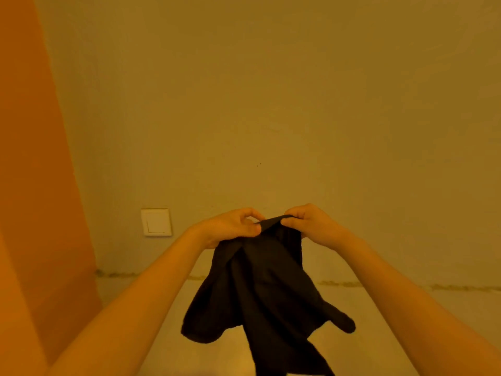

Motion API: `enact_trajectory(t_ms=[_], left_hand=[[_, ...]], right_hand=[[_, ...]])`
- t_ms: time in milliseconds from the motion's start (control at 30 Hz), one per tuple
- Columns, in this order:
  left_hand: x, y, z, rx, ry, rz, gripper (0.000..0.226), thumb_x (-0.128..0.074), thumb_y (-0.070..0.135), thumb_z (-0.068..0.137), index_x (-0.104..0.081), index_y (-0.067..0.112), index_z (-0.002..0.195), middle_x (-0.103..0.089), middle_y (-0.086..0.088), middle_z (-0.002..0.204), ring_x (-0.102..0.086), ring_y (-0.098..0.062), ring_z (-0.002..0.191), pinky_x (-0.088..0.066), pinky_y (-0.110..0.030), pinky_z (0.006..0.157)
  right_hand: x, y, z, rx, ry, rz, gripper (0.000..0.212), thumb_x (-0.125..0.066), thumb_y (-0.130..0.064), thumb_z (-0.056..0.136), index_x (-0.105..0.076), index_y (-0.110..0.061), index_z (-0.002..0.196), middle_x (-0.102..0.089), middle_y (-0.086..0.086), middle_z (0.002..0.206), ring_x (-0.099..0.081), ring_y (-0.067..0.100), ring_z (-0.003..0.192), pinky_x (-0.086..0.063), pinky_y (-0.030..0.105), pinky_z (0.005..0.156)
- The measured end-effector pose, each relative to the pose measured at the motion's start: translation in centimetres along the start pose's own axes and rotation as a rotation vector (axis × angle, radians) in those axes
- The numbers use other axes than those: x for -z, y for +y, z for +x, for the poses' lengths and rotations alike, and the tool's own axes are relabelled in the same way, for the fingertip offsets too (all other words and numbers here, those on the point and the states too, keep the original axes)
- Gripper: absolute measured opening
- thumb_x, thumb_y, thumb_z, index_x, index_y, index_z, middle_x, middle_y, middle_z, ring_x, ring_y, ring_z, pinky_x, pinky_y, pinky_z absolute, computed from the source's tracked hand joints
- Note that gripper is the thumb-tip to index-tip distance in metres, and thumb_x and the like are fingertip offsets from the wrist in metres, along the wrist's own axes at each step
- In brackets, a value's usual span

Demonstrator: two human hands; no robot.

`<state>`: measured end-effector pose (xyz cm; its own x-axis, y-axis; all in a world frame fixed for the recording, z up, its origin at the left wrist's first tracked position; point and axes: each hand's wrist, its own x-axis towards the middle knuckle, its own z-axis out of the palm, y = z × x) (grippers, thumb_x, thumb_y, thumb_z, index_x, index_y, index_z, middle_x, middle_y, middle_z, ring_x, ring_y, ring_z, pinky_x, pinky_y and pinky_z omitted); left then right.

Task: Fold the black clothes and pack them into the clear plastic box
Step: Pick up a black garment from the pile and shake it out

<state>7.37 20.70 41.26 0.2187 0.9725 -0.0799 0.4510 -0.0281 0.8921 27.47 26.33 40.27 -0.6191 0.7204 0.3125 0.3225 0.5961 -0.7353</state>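
1. Head view: two bare forearms reach forward from the lower corners, the hands meeting just below mid-frame in front of a plain pale wall (271, 90).
2. Left hand (233, 226): fingers curled, thumb and forefinger pinching the top hem of a crumpled black cloth garment (260, 289); part of the fabric is bunched under its palm.
3. Right hand (309, 223): fingers curled, pinching the same top hem just beside the left hand, so that a short stretch of hem is drawn taut between the two grips.
4. Black garment: held up in the air, hanging freely below both hands. It rests on no surface. Loose folds flare to the left and right, and one longer strip drops to the bottom edge of the frame. Which kind of garment it is cannot be told.
5. White square wall switch (156, 222): set low on the wall, to the left of the left hand and apart from it.
6. Orange panel (40, 172): a flat upright surface along the left edge of the frame, meeting the wall.
7. Pale floor (393, 308): seen beyond and below the garment; a rough, stained seam runs where the floor meets the wall.
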Motion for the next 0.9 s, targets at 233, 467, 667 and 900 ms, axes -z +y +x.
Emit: enact_trajectory(t_ms=[233,467,667,900], left_hand=[[1.1,-1.6,-0.9,-0.088,0.137,0.37,0.014,-0.059,0.009,0.087,-0.066,0.016,0.098,-0.068,-0.005,0.101,-0.065,-0.022,0.099,-0.052,-0.03,0.088],[2.1,-2.5,-1.6,-0.058,0.235,-0.042,0.028,-0.044,0.023,0.097,-0.066,0.007,0.096,-0.07,-0.003,0.089,-0.064,-0.018,0.088,-0.053,-0.024,0.08],[-0.8,1.0,0.3,-0.068,0.289,-0.312,0.021,-0.049,0.022,0.096,-0.067,0.011,0.093,-0.069,-0.004,0.086,-0.066,-0.013,0.075,-0.053,-0.023,0.065],[-2.9,3.2,1.3,0.098,0.104,-0.549,0.013,-0.051,0.011,0.093,-0.061,0.003,0.089,-0.062,-0.012,0.079,-0.063,-0.022,0.07,-0.056,-0.03,0.057]], right_hand=[[3.0,-0.1,-0.4,-0.057,0.037,0.297,0.025,-0.047,-0.023,0.096,-0.063,-0.009,0.082,-0.066,0.003,0.078,-0.065,0.015,0.072,-0.052,0.024,0.064],[5.4,1.4,-1.0,-0.179,0.034,0.317,0.03,-0.041,-0.027,0.098,-0.068,-0.013,0.094,-0.071,0.004,0.094,-0.069,0.017,0.085,-0.053,0.024,0.071],[3.3,0.5,-0.9,0.03,0.048,-0.11,0.041,-0.074,-0.029,0.075,-0.054,-0.04,0.109,-0.057,-0.012,0.114,-0.056,0.005,0.103,-0.044,0.022,0.088],[-1.6,-2.7,-0.9,0.394,0.031,-0.137,0.046,-0.082,-0.017,0.065,-0.067,-0.032,0.105,-0.04,-0.025,0.119,-0.032,-0.007,0.118,-0.026,0.003,0.095]])
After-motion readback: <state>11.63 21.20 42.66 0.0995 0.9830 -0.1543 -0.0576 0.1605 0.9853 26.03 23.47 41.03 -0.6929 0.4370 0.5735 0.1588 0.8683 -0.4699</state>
